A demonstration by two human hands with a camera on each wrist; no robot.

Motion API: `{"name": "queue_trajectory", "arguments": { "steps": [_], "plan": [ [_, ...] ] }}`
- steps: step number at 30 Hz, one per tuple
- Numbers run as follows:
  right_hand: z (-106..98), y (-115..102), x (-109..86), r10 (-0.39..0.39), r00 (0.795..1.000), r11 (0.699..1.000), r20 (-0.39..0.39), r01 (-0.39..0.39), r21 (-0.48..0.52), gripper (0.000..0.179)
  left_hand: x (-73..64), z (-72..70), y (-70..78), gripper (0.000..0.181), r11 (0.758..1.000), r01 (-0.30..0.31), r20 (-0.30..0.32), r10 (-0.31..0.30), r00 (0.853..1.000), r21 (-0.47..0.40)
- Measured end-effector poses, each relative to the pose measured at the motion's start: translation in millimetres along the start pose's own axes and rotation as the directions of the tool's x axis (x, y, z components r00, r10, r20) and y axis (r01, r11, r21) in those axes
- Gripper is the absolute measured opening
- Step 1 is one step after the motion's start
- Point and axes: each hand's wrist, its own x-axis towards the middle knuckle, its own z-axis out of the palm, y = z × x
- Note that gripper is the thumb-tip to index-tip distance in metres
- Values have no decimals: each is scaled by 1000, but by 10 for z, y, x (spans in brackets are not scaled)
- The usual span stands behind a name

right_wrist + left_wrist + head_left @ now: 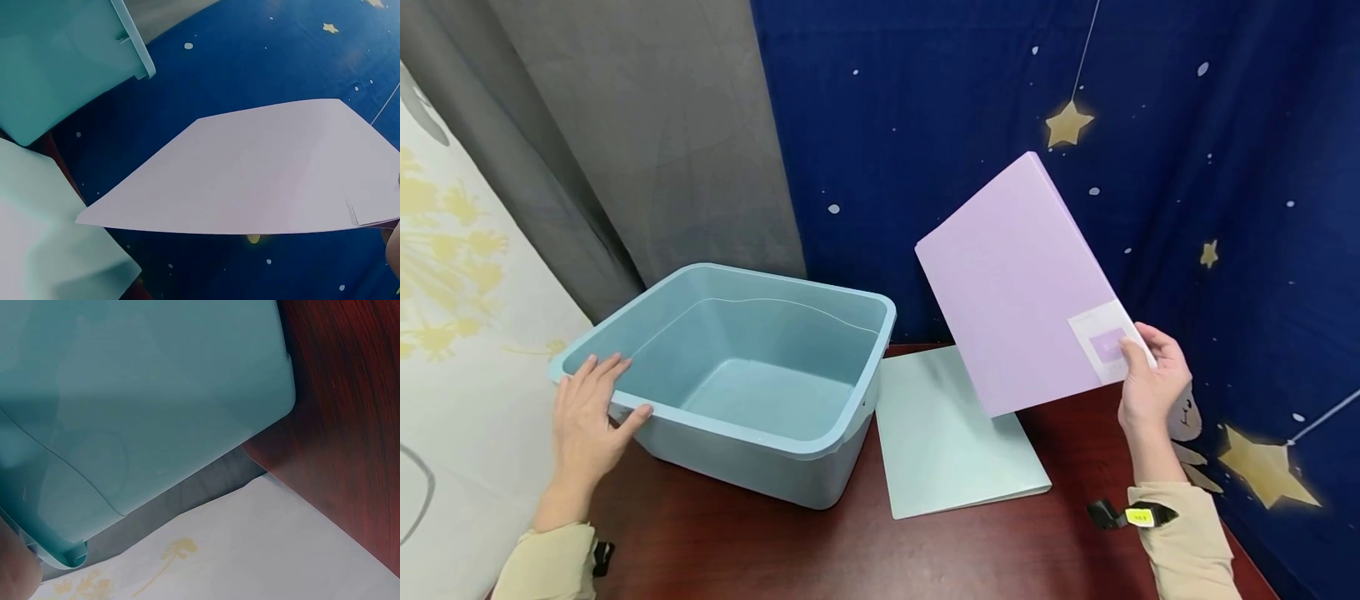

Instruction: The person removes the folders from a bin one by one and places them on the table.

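Observation:
My right hand (1153, 387) grips a lilac folder (1015, 292) by its lower right corner, thumb on the white label (1105, 342) at the front. Held up and tilted, the folder overlaps the upper part of a mint-green folder (940, 450) that lies on the table. In the right wrist view the lilac folder (250, 175) spans the middle, its label partly cut off at the edge. My left hand (591, 408) rests on the near left rim of a blue-green plastic tub (737, 454), fingers extended over the edge. Nothing lies inside the tub.
The dark red wooden table (760, 542) carries the tub and the mint-green folder side by side. Behind hang a grey curtain (677, 150) and a navy curtain (880, 125) with stars. A white cloth with yellow flowers (475, 400) hangs at the left.

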Motion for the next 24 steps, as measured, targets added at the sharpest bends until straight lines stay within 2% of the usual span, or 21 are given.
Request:
{"name": "queue_trajectory", "arguments": {
  "steps": [5, 16, 24],
  "plan": [
    [-87, -8, -18, 21, 1000, 1000, -12, -21, -12, 23, -11, 0, -3, 83, 1000, 5, 8, -5, 1000, -6],
    [-249, 23, -70, 54, 998, 997, -20, -55, -63, 23, -8, 17, -21, 86, 1000, -10, -23, 10, 1000, -3],
    [-398, 45, -105, 94, 995, 995, -35, -95, -42, 24, 5, 11, -14, 87, 1000, -16, -22, 16, 1000, 2]
  ]
}}
